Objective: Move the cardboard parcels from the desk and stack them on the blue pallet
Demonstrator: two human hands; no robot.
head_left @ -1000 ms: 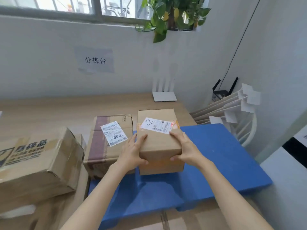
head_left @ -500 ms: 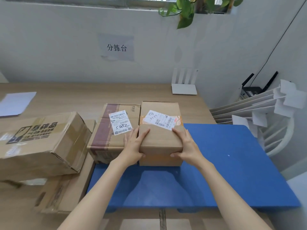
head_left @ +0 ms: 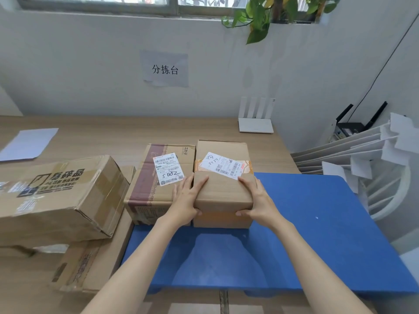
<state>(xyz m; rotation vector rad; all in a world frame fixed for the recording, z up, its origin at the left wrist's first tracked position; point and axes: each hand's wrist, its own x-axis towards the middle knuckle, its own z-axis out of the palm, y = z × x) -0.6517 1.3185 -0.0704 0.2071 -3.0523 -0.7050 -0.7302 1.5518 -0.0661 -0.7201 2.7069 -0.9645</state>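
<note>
A small cardboard parcel [head_left: 223,193] with a white shipping label and orange tape rests on the far left part of the blue pallet [head_left: 306,234]. My left hand [head_left: 187,200] grips its left side and my right hand [head_left: 256,200] grips its right side. Pressed against its left side stands a second parcel [head_left: 154,191] with maroon tape and a label marked 5082. A large brown parcel [head_left: 56,198] with black print lies further left, on top of flattened cardboard [head_left: 90,264].
The wooden desk [head_left: 113,137] runs along the wall behind the pallet, carrying a white router [head_left: 255,125] and a sheet of paper [head_left: 27,143]. White folded boards [head_left: 353,150] lean on a white chair at the right. A plant hangs from the window sill.
The parcel in my hands has come down onto the pallet beside the labelled one. My view has shifted left and up, showing more of the desk.
</note>
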